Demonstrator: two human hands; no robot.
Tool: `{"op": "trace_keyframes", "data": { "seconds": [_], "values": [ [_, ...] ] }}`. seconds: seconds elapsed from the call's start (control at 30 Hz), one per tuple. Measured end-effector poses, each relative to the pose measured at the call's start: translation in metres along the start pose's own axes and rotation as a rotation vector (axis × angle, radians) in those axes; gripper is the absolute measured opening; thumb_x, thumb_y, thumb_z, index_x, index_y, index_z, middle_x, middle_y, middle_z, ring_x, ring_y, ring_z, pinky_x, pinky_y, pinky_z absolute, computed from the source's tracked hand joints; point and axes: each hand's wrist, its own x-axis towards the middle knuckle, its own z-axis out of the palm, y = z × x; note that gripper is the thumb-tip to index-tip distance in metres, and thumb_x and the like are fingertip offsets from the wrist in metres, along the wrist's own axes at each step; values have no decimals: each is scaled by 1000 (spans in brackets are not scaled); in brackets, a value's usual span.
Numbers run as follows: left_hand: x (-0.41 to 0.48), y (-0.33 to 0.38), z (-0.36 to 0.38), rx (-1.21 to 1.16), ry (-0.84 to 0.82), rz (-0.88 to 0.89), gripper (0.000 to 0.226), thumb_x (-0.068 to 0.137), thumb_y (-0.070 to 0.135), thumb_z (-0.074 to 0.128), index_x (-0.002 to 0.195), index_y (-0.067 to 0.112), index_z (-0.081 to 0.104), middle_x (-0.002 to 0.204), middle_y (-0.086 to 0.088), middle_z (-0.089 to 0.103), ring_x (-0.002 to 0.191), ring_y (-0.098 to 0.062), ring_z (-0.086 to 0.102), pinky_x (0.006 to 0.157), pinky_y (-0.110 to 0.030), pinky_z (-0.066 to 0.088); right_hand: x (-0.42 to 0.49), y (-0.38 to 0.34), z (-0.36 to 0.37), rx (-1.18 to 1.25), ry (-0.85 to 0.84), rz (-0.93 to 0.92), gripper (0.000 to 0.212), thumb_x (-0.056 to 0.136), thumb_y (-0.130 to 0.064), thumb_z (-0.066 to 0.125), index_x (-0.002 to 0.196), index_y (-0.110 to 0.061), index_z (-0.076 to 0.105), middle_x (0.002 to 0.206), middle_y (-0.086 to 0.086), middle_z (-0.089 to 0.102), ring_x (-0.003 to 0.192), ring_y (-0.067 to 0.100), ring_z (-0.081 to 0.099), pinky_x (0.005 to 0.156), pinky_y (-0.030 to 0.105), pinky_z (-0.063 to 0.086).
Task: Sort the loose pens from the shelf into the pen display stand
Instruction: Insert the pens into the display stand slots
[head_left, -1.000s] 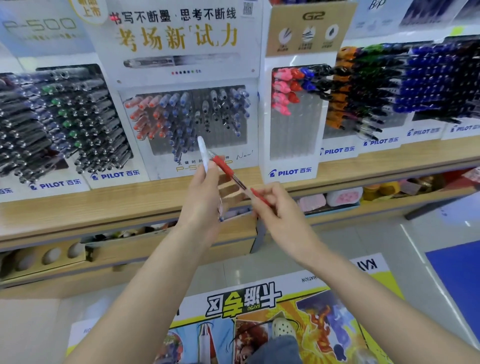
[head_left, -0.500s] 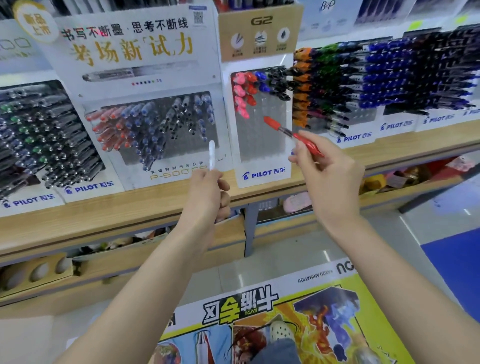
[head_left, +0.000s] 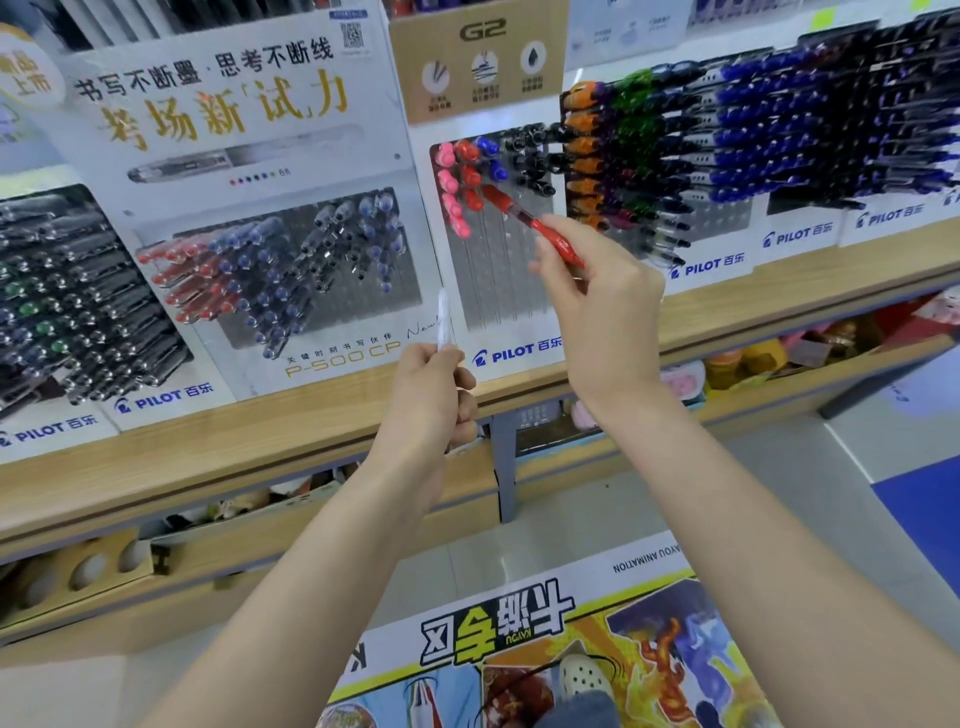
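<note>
While your right hand (head_left: 602, 306) pinches the red G2 pen (head_left: 530, 222) by its rubber grip between thumb and fingers, the pen slants up and to the left. Its far end reaches the red column of the G2 display stand (head_left: 493, 296), just beside the lowest red pen (head_left: 472, 200) hanging there; whether it touches the panel cannot be told. Pink pens (head_left: 451, 202) hang left of that column, blue pens (head_left: 493, 156) and black pens (head_left: 532, 161) to its right. Your left hand (head_left: 431, 395), nearer and lower left, curls its fingers round a white pen (head_left: 443, 322) that stands nearly upright before the P-500 display stand (head_left: 322, 358). Both stands sit on the wooden shelf (head_left: 208, 457), with a rack of orange, green and blue pens (head_left: 727, 145) to the right.
</note>
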Motion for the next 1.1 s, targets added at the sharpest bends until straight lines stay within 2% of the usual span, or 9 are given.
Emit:
{"op": "trace_keyframes", "data": {
  "seconds": [0.27,0.57,0.83,0.97,1.03,1.1],
  "values": [
    [-1,6,2,6,-5,-1,10,99,19,35,95,18,45,69,2,40,30,-4,25,26,-15,16,-5,4,-5,-58,-41,-41,21,93,-13,54,108,-4,65,74,9,65,68,25,66,56,40,52],
    [2,6,0,11,-9,-10,13,100,20,35,92,18,45,70,2,40,30,-3,25,26,-14,16,-6,0,5,-58,-65,-30,21,91,-11,56,107,-4,66,77,7,65,68,23,64,59,40,53],
    [8,3,-4,-48,2,38,15,99,14,35,88,15,45,73,-1,42,47,-10,29,31,-15,19,9,-10,17,-222,-62,-135,19,91,-13,55,101,-3,67,69,6,63,57,19,54,50,34,48],
    [6,3,-7,-27,1,9,11,98,15,35,92,15,44,71,1,42,40,-8,28,29,-15,18,13,-15,21,-314,-162,-235,13,89,-7,56,94,1,66,67,11,61,55,27,56,49,38,50],
    [5,4,-8,-50,-5,13,13,99,15,35,89,15,44,72,0,42,41,-8,27,29,-15,18,13,-13,20,-347,-247,-209,14,91,-5,55,98,0,65,69,12,60,57,29,55,52,42,50],
    [5,5,-11,-81,-8,27,16,99,14,35,87,15,44,73,0,42,44,-9,28,30,-15,18,13,-10,17,-339,-249,-182,19,92,-7,54,106,-1,65,75,13,63,62,29,58,55,42,51]
  ]
}}
